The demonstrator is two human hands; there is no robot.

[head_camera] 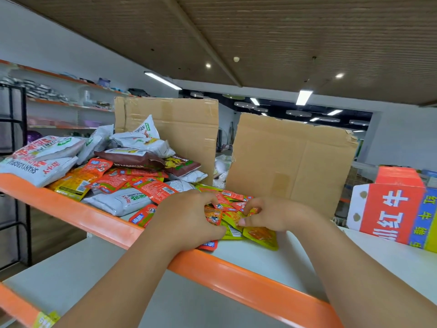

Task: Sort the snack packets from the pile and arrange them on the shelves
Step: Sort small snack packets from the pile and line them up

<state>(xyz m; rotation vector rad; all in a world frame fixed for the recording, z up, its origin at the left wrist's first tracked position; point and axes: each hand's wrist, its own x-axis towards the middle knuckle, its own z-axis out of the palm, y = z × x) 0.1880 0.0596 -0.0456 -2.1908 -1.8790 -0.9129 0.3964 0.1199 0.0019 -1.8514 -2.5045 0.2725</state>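
Shop shelving with white boards and orange rims fills the view, and the upper shelf (236, 275) carries everything the hands work on. Beyond the fingertips two cardboard sheets (170, 129) stand upright like a back wall, with a gap between them. Well to the right of the right fingers sits a red carton (390, 207) with white lettering; what it holds cannot be told. Left of the left fingers the pile of snack packets (132, 166) is heaped loosely. Big white bags (35, 166) lie farthest out, a brown bag (142, 159) lies near the top, and loose red sachets (151, 188) spill toward the hands. Both forearms reach up over the orange rim. The left hand (186, 218) lies knuckles up, fingers curled down and thumb tucked under, gripping a red sachet (214, 218) at the pile's edge. The right hand (279, 215), just beside it, pinches yellow-green sachets (260, 235) between bent fingers and thumb; they lie on the board under its fingers.
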